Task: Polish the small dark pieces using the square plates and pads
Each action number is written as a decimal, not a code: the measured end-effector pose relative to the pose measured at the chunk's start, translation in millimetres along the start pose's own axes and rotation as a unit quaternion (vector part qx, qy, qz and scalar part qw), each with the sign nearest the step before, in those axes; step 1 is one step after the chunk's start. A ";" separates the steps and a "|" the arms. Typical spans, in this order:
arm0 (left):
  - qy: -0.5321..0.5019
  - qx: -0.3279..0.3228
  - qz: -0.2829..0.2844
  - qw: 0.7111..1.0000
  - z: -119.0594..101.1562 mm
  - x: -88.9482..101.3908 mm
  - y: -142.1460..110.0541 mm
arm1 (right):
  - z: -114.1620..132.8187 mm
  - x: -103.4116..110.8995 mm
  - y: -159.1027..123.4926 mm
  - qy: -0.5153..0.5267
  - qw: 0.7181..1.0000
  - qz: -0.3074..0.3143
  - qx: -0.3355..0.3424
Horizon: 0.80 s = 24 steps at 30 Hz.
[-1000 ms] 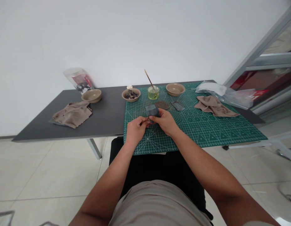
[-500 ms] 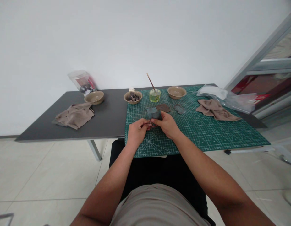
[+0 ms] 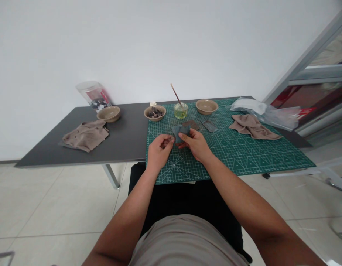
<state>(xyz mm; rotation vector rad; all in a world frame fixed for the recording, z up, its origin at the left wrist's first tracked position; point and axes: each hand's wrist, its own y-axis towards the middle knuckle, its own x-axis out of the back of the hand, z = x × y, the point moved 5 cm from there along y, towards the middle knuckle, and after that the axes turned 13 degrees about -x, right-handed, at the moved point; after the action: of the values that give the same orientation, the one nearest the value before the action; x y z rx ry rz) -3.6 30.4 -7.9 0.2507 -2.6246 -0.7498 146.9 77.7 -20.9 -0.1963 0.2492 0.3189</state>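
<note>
Pinched the bent grey sheet (image 3: 177, 129) between thumb and fingers of the right hand (image 3: 199, 146), on the near side of the jar (image 3: 181, 111). Curled the left hand (image 3: 159, 149) nearer than the jar and a little left of it; could not tell whether gripping anything. Seemed busy working with the sheet; probably called for a steady right pinch.
</note>
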 end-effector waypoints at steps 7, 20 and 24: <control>-0.026 -0.001 0.019 0.999 3.8 -2.9 1.8 | 1.2 -4.8 0.7 -0.068 0.997 0.017 0.013; -0.062 0.034 -0.134 0.989 7.1 10.7 -0.9 | 9.7 -6.9 -16.0 -0.375 0.892 -0.133 0.216; -0.043 0.028 -0.126 0.991 5.4 11.5 -0.7 | 1.4 -28.9 -18.9 -0.535 0.809 -0.045 0.238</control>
<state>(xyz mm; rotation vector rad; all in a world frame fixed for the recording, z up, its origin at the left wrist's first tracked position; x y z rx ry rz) -16.2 29.2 -8.8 0.5860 -2.7298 -0.7846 126.9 52.2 -8.8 0.4831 -0.8083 0.2226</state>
